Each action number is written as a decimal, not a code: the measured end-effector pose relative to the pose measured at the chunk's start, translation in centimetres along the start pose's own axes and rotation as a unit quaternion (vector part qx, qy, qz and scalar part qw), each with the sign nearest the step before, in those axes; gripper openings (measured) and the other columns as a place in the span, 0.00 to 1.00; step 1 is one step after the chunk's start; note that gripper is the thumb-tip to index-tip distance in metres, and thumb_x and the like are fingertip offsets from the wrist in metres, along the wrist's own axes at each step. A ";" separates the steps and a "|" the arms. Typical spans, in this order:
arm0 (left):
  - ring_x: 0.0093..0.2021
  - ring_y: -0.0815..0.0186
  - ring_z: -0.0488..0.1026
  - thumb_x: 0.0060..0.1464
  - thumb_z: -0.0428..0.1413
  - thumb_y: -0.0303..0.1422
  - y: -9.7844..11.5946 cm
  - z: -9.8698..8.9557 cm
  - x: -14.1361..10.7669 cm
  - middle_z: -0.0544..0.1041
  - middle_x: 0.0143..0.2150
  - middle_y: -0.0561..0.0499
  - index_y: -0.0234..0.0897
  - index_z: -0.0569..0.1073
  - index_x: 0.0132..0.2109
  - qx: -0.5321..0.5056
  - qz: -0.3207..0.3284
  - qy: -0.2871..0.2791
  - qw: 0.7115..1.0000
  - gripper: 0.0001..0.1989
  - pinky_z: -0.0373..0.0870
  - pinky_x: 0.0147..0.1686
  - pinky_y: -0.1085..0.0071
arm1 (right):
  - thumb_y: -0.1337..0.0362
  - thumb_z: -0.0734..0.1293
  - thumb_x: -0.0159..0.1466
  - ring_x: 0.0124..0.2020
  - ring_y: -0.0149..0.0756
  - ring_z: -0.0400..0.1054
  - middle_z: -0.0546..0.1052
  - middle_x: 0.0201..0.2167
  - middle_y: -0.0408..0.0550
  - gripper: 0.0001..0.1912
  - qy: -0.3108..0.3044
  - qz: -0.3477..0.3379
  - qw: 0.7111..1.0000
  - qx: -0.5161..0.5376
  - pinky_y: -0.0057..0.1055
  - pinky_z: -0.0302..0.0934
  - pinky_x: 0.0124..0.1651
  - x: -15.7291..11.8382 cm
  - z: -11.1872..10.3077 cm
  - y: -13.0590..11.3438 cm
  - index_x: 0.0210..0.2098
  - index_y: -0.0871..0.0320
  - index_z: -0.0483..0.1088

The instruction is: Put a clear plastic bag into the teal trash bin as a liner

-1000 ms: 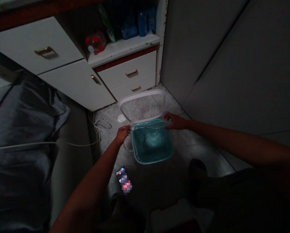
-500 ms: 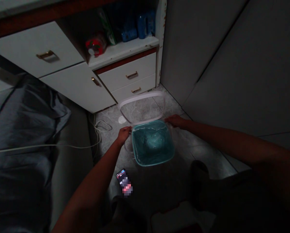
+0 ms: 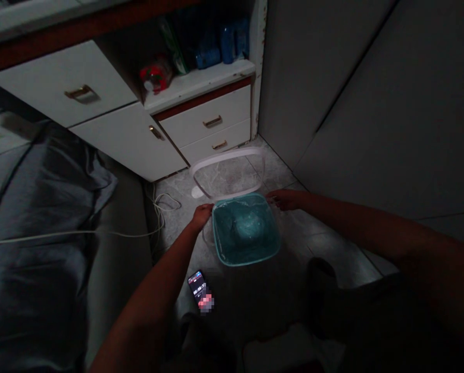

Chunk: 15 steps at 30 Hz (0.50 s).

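A teal bin (image 3: 242, 254) with a rounded square mouth stands on the floor in front of me. What looks like a thin plastic liner covers its inside, and a paler patch shows at the bottom. Behind its back edge, a whitish ring frame (image 3: 228, 155) is tilted up. My left hand (image 3: 203, 215) is closed at the bin's back left corner, apparently on the liner's edge. At the back right corner, my right hand (image 3: 286, 199) has its fingers curled against the rim, also apparently on the liner. The fingertips of both hands are hard to make out in the dim light.
A lit phone (image 3: 199, 289) lies on the tiled floor, left of the bin. White cables (image 3: 160, 207) run along the left. Ahead stands a white cabinet (image 3: 127, 140) with drawers; grey panels (image 3: 372, 129) rise on the right. Dark fabric (image 3: 57, 197) hangs at far left.
My right hand's fingers have shifted slightly and curled lower at the corner. My left hand stays at its corner. The whole view has moved a little.
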State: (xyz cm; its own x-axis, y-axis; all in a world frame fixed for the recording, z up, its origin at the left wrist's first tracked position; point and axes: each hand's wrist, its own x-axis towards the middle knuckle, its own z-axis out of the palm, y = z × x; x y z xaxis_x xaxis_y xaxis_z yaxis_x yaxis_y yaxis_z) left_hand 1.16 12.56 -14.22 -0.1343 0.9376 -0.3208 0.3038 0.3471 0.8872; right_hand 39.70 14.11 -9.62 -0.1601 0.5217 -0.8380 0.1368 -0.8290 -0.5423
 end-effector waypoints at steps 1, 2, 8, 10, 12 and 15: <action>0.38 0.58 0.78 0.47 0.62 0.44 0.5 -0.4 0.0 0.82 0.32 0.49 0.40 0.78 0.30 0.003 0.013 0.021 1.000 0.12 0.73 0.40 0.65 | 0.61 0.72 0.65 0.21 0.26 0.59 0.72 0.30 0.40 0.08 0.008 -0.001 1.000 0.003 0.24 0.54 0.25 -0.2 -0.3 -0.3 0.41 0.55 0.70; 0.43 0.57 0.78 0.49 0.61 0.44 1.1 -0.8 0.0 0.83 0.35 0.49 0.40 0.79 0.32 0.007 0.028 0.048 0.998 0.11 0.73 0.44 0.64 | 0.61 0.72 0.65 0.22 0.26 0.59 0.71 0.30 0.40 0.10 0.025 -0.010 1.000 0.004 0.25 0.56 0.25 -0.6 -0.5 -0.7 0.43 0.54 0.70; 0.33 0.63 0.73 0.57 0.56 0.48 7.2 -3.4 -1.1 0.78 0.34 0.50 0.37 0.82 0.47 -0.047 0.105 0.125 0.985 0.21 0.70 0.35 0.68 | 0.55 0.66 0.72 0.20 0.25 0.51 0.71 0.31 0.41 0.15 0.079 -0.161 0.982 0.049 0.25 0.51 0.25 -5.4 0.1 -6.4 0.55 0.53 0.68; 0.28 0.66 0.70 0.59 0.55 0.51 9.1 -3.7 -2.3 0.76 0.32 0.50 0.36 0.81 0.53 -0.088 0.075 0.069 0.991 0.27 0.69 0.31 0.69 | 0.51 0.63 0.74 0.19 0.26 0.51 0.74 0.32 0.43 0.17 -0.008 -0.199 0.978 0.057 0.26 0.53 0.25 -7.6 1.1 -8.1 0.57 0.51 0.68; 0.27 0.67 0.71 0.59 0.54 0.54 10.4 -3.8 -3.8 0.77 0.32 0.50 0.36 0.80 0.56 -0.117 0.049 0.028 0.992 0.30 0.70 0.32 0.69 | 0.48 0.59 0.76 0.19 0.27 0.54 0.77 0.33 0.46 0.19 -0.059 -0.211 0.974 0.061 0.26 0.56 0.25 -9.7 2.3 -8.7 0.55 0.52 0.68; 0.29 0.65 0.74 0.58 0.54 0.57 10.7 -3.9 -6.8 0.79 0.35 0.47 0.35 0.79 0.56 -0.131 0.028 0.020 0.991 0.33 0.71 0.32 0.67 | 0.50 0.59 0.76 0.20 0.30 0.60 0.78 0.32 0.50 0.17 -0.056 -0.201 0.976 0.056 0.27 0.60 0.25 -11.8 3.5 -7.0 0.50 0.56 0.68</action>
State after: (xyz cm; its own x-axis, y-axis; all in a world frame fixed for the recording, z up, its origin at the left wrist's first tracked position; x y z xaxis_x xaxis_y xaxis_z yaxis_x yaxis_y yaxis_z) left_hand 1.66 9.85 -1.24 -0.1629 0.9517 -0.2602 0.0569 0.2723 0.9605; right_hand 37.18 13.04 4.32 -0.2847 0.7896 -0.5436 -0.0664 -0.5820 -0.8105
